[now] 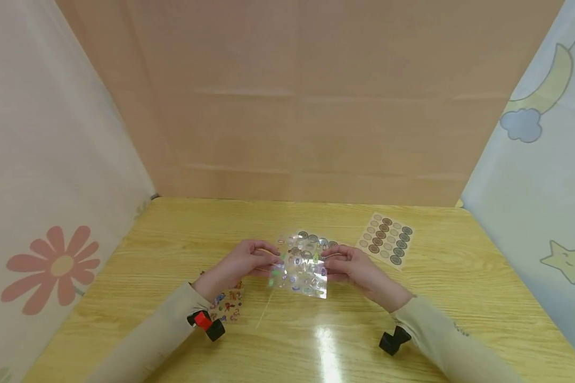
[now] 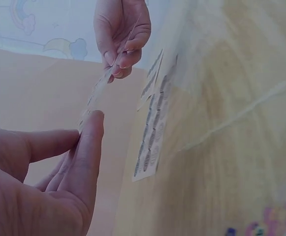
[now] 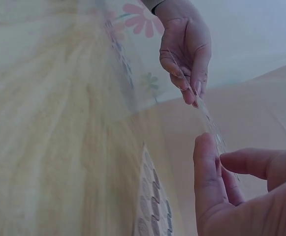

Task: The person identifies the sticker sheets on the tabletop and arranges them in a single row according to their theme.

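A clear sticker sheet (image 1: 301,275) with small, shiny coloured stickers is held up above the table between both hands. My left hand (image 1: 241,265) pinches its left edge between thumb and fingers. On the opposite edge, my right hand (image 1: 361,272) does the same. In the left wrist view the sheet (image 2: 96,93) appears nearly edge-on and thin. The right wrist view also shows the thumb and fingertips of the right hand (image 3: 246,191) meeting on it. Behind the clear sheet, a sheet of round grey stickers (image 1: 312,239) lies partly hidden on the table.
Another sheet of round grey and pale stickers (image 1: 385,240) lies on the wooden table (image 1: 460,298) at the right. A sheet of colourful cartoon stickers (image 1: 227,308) lies under the left wrist. A tan panel (image 1: 292,133) stands along the back, with printed cloths on both sides.
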The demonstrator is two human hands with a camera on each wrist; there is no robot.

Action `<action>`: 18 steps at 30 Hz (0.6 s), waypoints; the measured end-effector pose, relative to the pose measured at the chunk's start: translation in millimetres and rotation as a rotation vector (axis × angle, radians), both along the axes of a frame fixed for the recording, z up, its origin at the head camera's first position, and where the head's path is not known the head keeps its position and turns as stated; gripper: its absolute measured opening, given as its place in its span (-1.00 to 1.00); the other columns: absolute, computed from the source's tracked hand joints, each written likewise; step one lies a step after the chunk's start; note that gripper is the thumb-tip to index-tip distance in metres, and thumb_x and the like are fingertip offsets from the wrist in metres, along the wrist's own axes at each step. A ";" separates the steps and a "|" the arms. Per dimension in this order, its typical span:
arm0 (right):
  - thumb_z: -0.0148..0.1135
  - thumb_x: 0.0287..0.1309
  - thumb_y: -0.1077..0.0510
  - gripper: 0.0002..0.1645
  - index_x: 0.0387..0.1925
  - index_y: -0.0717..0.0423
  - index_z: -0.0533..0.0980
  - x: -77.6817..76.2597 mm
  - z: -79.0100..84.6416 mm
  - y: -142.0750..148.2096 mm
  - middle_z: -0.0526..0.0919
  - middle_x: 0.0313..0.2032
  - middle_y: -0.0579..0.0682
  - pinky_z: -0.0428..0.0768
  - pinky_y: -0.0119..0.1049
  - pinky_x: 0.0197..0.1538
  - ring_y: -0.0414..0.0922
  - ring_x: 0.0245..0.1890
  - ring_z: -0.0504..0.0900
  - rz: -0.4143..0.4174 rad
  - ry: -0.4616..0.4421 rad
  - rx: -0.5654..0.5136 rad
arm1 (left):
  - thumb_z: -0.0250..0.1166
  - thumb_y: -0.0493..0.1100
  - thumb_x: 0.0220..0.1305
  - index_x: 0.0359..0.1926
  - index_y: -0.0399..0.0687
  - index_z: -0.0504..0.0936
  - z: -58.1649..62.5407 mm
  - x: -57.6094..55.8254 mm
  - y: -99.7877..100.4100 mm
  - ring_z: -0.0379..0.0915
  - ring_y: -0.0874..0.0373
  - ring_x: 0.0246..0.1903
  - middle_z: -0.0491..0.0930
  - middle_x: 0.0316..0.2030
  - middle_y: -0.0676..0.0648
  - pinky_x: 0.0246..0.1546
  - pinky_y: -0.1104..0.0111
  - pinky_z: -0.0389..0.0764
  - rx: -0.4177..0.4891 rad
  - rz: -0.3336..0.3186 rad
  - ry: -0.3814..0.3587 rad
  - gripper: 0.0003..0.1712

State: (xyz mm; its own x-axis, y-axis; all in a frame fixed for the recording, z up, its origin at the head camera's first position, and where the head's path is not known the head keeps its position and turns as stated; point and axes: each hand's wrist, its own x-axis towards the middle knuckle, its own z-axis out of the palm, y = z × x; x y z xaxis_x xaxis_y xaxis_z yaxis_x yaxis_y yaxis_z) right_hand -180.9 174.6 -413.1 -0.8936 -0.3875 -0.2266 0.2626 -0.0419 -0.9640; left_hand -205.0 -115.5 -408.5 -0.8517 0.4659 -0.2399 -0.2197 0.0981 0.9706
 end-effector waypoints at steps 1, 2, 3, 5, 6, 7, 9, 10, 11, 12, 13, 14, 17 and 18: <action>0.15 0.26 0.36 -0.61 0.06 0.49 0.33 1.0 -1.9 -1.8 0.62 -0.26 0.08 0.67 -0.22 -0.11 -0.10 -0.28 0.66 0.007 -0.005 -0.003 | 0.23 -0.30 0.31 0.04 -0.42 0.49 -1.4 2.7 -1.7 0.64 0.05 -0.30 0.65 -0.14 -0.26 -0.20 0.21 0.68 -0.006 0.012 -0.005 -0.67; 0.15 0.25 0.36 -0.61 0.05 0.49 0.34 2.0 -3.6 -3.7 0.63 -0.25 0.09 0.66 -0.20 -0.09 -0.09 -0.28 0.66 0.015 -0.009 -0.001 | 0.24 -0.30 0.30 0.03 -0.42 0.50 -2.4 5.7 -3.1 0.64 0.05 -0.30 0.66 -0.15 -0.26 -0.21 0.22 0.68 -0.014 0.028 -0.012 -0.67; 0.15 0.24 0.37 -0.61 0.06 0.50 0.34 2.8 -5.7 -5.5 0.63 -0.25 0.10 0.66 -0.18 -0.08 -0.08 -0.28 0.67 0.021 -0.012 0.004 | 0.25 -0.30 0.29 0.02 -0.44 0.50 -3.9 8.6 -4.4 0.64 0.04 -0.31 0.66 -0.17 -0.27 -0.23 0.23 0.69 -0.022 0.044 -0.020 -0.66; 0.15 0.23 0.38 -0.60 0.06 0.52 0.34 4.1 -10.2 -9.3 0.64 -0.25 0.12 0.65 -0.14 -0.07 -0.07 -0.27 0.67 0.033 -0.017 0.016 | 0.27 -0.31 0.27 0.02 -0.44 0.51 -8.0 14.1 -6.6 0.65 0.04 -0.32 0.67 -0.21 -0.26 -0.26 0.24 0.69 -0.036 0.079 -0.049 -0.66; 0.15 0.22 0.39 -0.60 0.06 0.52 0.35 4.8 -12.6 -11.1 0.65 -0.26 0.13 0.65 -0.13 -0.07 -0.06 -0.28 0.67 0.037 -0.022 0.025 | 0.27 -0.31 0.27 0.01 -0.45 0.52 -10.1 16.9 -7.5 0.65 0.04 -0.32 0.67 -0.23 -0.26 -0.27 0.24 0.69 -0.044 0.094 -0.063 -0.66; 0.15 0.22 0.39 -0.60 0.06 0.51 0.35 5.5 -14.7 -12.8 0.65 -0.25 0.14 0.66 -0.13 -0.07 -0.05 -0.27 0.68 0.041 -0.030 0.030 | 0.28 -0.31 0.26 0.00 -0.45 0.52 -12.6 19.2 -8.4 0.65 0.05 -0.33 0.67 -0.25 -0.25 -0.27 0.25 0.70 -0.057 0.105 -0.076 -0.66; 0.15 0.21 0.39 -0.60 0.06 0.51 0.35 7.0 -19.1 -16.0 0.65 -0.26 0.15 0.66 -0.14 -0.08 -0.05 -0.27 0.68 0.047 -0.050 0.035 | 0.28 -0.31 0.26 -0.01 -0.45 0.52 -17.3 23.8 -10.3 0.64 0.05 -0.35 0.67 -0.27 -0.24 -0.28 0.24 0.70 -0.073 0.120 -0.098 -0.67; 0.15 0.21 0.39 -0.60 0.05 0.50 0.35 7.7 -20.8 -17.6 0.65 -0.26 0.15 0.66 -0.15 -0.09 -0.05 -0.28 0.68 0.048 -0.061 0.034 | 0.28 -0.31 0.26 -0.02 -0.44 0.52 -19.3 25.6 -11.1 0.64 0.06 -0.36 0.67 -0.28 -0.24 -0.28 0.24 0.70 -0.076 0.127 -0.111 -0.68; 0.15 0.20 0.40 -0.61 0.05 0.50 0.35 8.5 -22.3 -19.1 0.65 -0.27 0.15 0.67 -0.16 -0.11 -0.05 -0.28 0.68 0.048 -0.072 0.032 | 0.28 -0.31 0.26 -0.03 -0.44 0.52 -21.0 27.3 -11.8 0.64 0.06 -0.36 0.67 -0.29 -0.23 -0.29 0.24 0.70 -0.081 0.128 -0.116 -0.69; 0.16 0.19 0.40 -0.60 0.05 0.49 0.35 9.3 -23.8 -20.4 0.64 -0.27 0.16 0.67 -0.17 -0.11 -0.04 -0.28 0.68 0.046 -0.086 0.026 | 0.29 -0.30 0.25 -0.04 -0.43 0.52 -22.4 28.9 -12.5 0.64 0.07 -0.37 0.67 -0.30 -0.22 -0.29 0.24 0.70 -0.087 0.133 -0.126 -0.68; 0.16 0.18 0.41 -0.59 0.05 0.49 0.34 9.9 -25.1 -21.7 0.64 -0.27 0.17 0.67 -0.17 -0.12 -0.03 -0.29 0.68 0.045 -0.097 0.017 | 0.30 -0.30 0.25 -0.05 -0.43 0.51 -23.6 30.5 -13.3 0.63 0.07 -0.38 0.67 -0.30 -0.21 -0.30 0.25 0.70 -0.089 0.137 -0.137 -0.68; 0.16 0.18 0.41 -0.58 0.05 0.49 0.33 10.4 -26.5 -22.8 0.64 -0.28 0.17 0.68 -0.17 -0.14 -0.03 -0.29 0.68 0.045 -0.104 0.011 | 0.30 -0.31 0.24 -0.05 -0.44 0.50 -24.4 32.1 -14.1 0.64 0.06 -0.38 0.67 -0.30 -0.21 -0.30 0.25 0.70 -0.084 0.143 -0.148 -0.68; 0.16 0.16 0.43 -0.53 0.09 0.51 0.27 11.4 -29.6 -25.5 0.63 -0.27 0.18 0.68 -0.17 -0.15 -0.02 -0.30 0.68 0.053 -0.108 -0.007 | 0.30 -0.34 0.22 -0.04 -0.46 0.47 -27.1 35.9 -16.1 0.65 0.04 -0.38 0.67 -0.29 -0.23 -0.31 0.26 0.70 -0.066 0.146 -0.177 -0.66; 0.16 0.16 0.44 -0.51 0.10 0.52 0.25 11.4 -30.7 -26.0 0.64 -0.27 0.19 0.68 -0.17 -0.15 -0.02 -0.30 0.69 0.056 -0.108 -0.011 | 0.30 -0.36 0.21 -0.03 -0.46 0.46 -28.1 37.0 -16.7 0.65 0.04 -0.38 0.67 -0.29 -0.24 -0.30 0.25 0.70 -0.059 0.147 -0.186 -0.66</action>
